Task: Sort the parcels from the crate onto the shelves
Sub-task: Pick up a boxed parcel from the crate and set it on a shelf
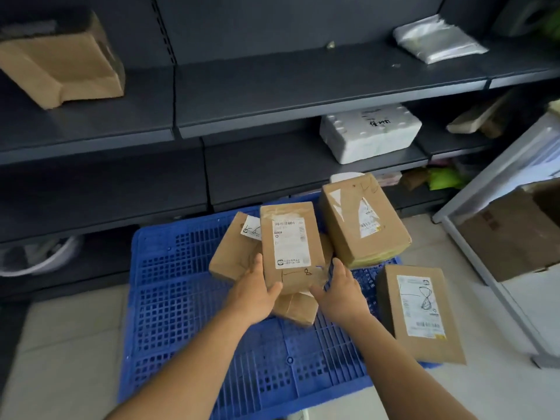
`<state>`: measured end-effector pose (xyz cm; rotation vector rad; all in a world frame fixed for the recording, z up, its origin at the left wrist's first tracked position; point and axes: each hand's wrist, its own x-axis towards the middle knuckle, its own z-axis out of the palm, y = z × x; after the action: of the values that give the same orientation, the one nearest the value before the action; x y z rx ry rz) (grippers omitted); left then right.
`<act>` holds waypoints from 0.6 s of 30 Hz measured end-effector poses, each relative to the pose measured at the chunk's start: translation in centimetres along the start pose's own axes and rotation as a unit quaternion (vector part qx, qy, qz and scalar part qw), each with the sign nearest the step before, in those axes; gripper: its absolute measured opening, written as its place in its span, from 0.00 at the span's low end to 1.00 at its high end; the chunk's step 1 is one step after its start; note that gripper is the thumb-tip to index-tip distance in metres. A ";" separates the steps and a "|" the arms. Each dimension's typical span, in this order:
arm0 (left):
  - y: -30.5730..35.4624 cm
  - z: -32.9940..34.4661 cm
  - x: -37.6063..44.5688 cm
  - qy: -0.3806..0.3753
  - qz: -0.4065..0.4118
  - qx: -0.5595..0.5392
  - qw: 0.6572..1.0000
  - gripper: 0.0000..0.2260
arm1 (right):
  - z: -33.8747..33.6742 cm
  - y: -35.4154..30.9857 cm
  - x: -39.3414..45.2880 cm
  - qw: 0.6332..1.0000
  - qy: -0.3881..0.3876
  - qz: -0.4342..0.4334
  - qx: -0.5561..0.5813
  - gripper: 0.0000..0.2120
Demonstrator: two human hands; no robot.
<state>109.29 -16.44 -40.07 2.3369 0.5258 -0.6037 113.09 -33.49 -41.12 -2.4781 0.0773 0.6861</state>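
Both hands, left hand point(253, 287) and right hand point(339, 291), clasp the labelled brown cardboard parcel point(291, 247) by its lower sides; it appears rigid and light.

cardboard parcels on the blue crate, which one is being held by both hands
The upright parcel in the middle, label facing the camera. The left hand and right hand grip its lower edges; the other parcels lie untouched around it.

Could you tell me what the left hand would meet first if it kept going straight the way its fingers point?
Probably the tan parcel lying behind the held parcel: the left hand grips the held parcel's left edge, fingers pointing up-frame toward it. Depth is unclear from this single view.
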 end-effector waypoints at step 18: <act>-0.8 2.9 4.4 -0.010 -0.052 -0.104 0.993 0.32 | -7.0 2.2 7.6 0.974 0.205 0.012 -0.100 0.50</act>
<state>111.62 -16.91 -44.80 2.1154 0.6716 -0.5893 122.45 -38.35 -40.95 -2.7816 0.2032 0.1879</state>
